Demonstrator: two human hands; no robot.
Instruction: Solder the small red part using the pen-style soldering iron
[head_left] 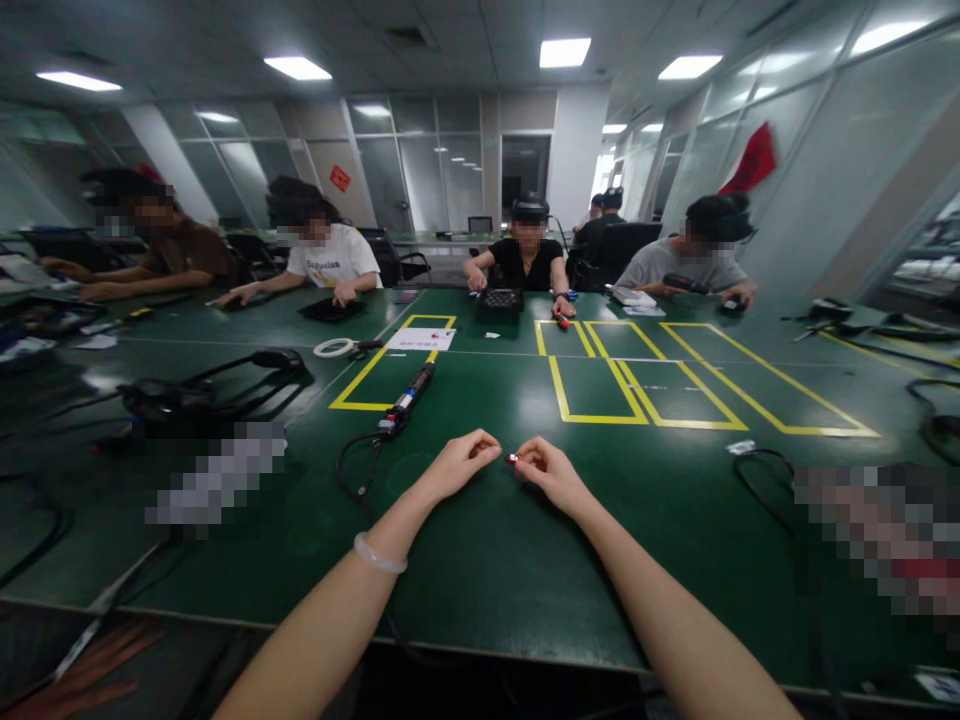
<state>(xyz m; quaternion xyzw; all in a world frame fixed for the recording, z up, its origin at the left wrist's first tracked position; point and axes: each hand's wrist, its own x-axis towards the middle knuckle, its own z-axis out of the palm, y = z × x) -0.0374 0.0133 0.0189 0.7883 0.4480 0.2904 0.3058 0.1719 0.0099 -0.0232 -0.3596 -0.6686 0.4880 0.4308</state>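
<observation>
Flagging the room first: open office, glass partitions, ceiling light panels, several people seated along the far side of the worktop [487,590], each busy with their own items. The worktop is wide, dark green and glossy, marked with yellow tape boxes [600,420].

An electric screwdriver [412,395] lies ahead-left of my view, and its black cable [349,470] loops close to the left hand [457,462]. A tape roll [334,347] and a white card [420,338] sit further back.

Left hand rests on the surface, thumb and fingertips closed together; I can't tell whether anything is between them. There is a clear bracelet [379,556] on that wrist. The right hand [553,472] pinches a small red part [512,459] at its fingertips, just above the worktop, between the two hands and just beside the left fingertips.

Risk, my call: the grip is fingertip-only on a tiny piece. A slip would send it skidding over the slick surface, and glare plus cable clutter would make it hard to find. The left wrist could also snag the cable and drag the screwdriver.
</observation>
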